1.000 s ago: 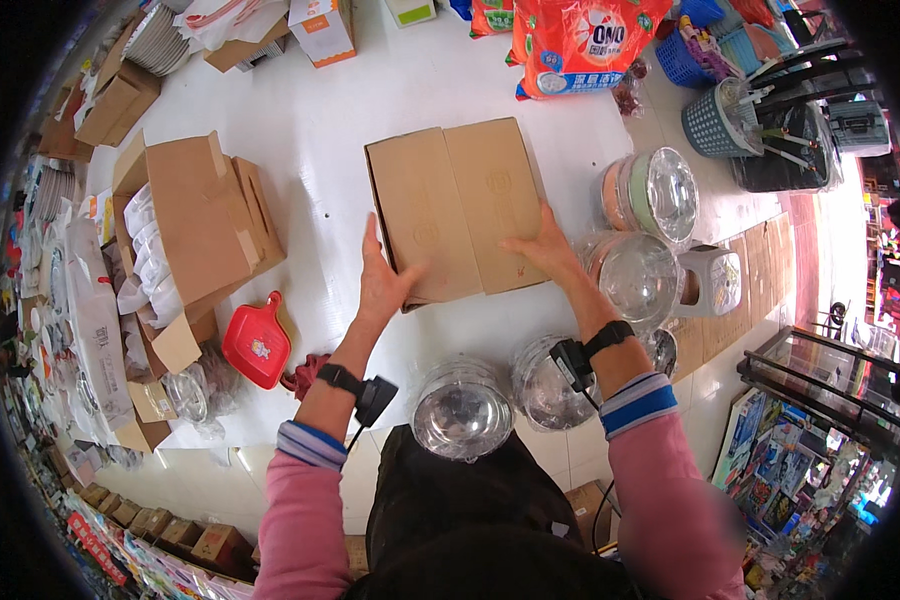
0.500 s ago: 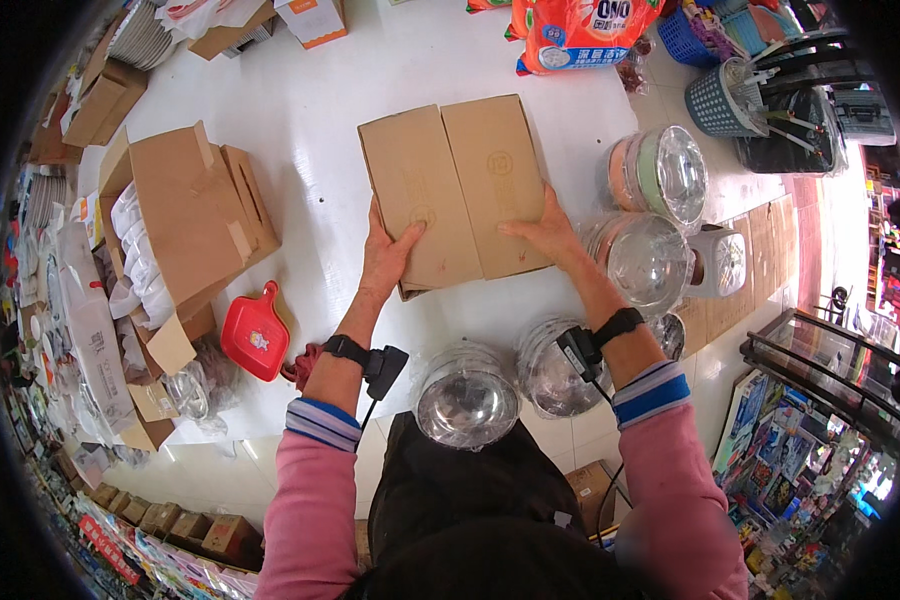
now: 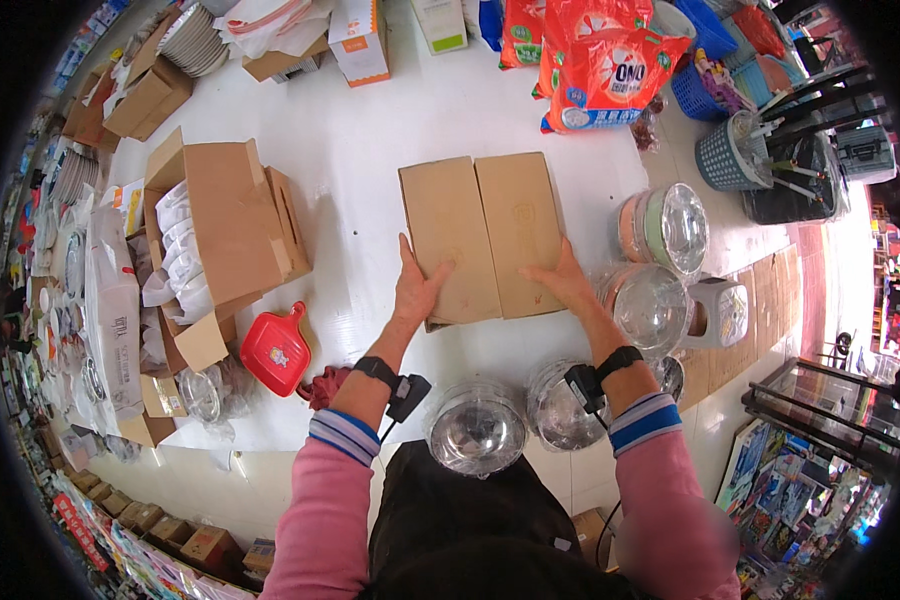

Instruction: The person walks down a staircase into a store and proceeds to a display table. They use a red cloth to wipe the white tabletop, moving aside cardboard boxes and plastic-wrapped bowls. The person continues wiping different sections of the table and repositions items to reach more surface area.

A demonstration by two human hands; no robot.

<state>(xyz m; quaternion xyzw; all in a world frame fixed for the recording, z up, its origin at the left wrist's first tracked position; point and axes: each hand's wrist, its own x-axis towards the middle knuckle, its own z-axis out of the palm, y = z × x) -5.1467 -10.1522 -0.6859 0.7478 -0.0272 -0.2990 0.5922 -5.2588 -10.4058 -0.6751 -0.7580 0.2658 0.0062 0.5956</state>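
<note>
A closed brown cardboard box point(image 3: 515, 225) lies on the white table, its two top flaps meeting along a middle seam. My left hand point(image 3: 420, 290) grips its near left corner, with the thumb on top and the fingers along the side. At the near right corner my right hand point(image 3: 562, 281) holds it the same way, thumb over the flap. The undersides of the fingers are partly hidden by the box. Left of my left hand sits a red square dish with a handle point(image 3: 276, 350), beside a crumpled dark red cloth point(image 3: 325, 386).
To the left an open carton point(image 3: 235, 220) holds white-wrapped items. Plastic-wrapped bowls point(image 3: 477, 428) stand at the near edge, with more wrapped bowls point(image 3: 650, 305) along the right. Red detergent bags point(image 3: 610, 85) and an orange-white box point(image 3: 360, 45) are at the far side of the white table point(image 3: 360, 130).
The whole view has shifted, so the table and its things appear lower and further right. Both hands keep their hold on the box, and its flaps stay closed.
</note>
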